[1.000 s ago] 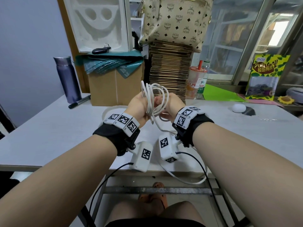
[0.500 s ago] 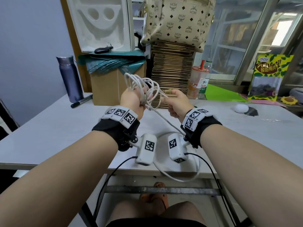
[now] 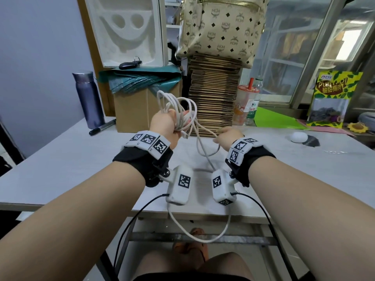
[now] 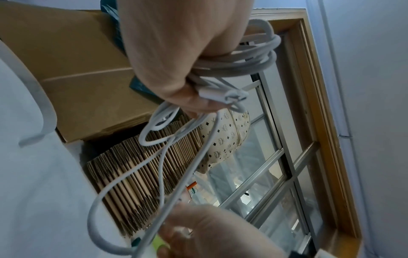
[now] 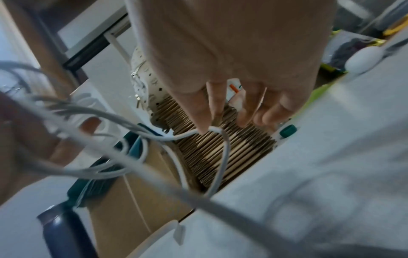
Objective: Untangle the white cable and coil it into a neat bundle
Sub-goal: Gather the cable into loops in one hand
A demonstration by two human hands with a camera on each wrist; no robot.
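The white cable [image 3: 176, 110] is bunched in several loops above the table. My left hand [image 3: 164, 125] grips the loops in its fist, and a connector plug [image 3: 185, 135] pokes out below the fingers. The left wrist view shows that fist [image 4: 176, 61] closed round the cable [image 4: 243, 68]. One strand runs down to my right hand [image 3: 227, 136], which is lower and to the right. There the cable [image 5: 224, 157] bends sharply at the index fingertip [image 5: 204, 128], with the other fingers hanging down. The remaining length lies on the table [image 3: 60, 157] and droops over its front edge.
Behind the hands stand a cardboard box [image 3: 138, 112] and a stack of corrugated sheets [image 3: 213, 92] with a patterned bag [image 3: 219, 27] on top. A purple bottle [image 3: 87, 98] and black marker [image 3: 102, 127] are at the left. A drink cup [image 3: 244, 104] and a white round object [image 3: 298, 136] are at the right.
The hands were together on the coil. The left hand has kept the loops. The right hand has moved right and down, drawing one strand out.
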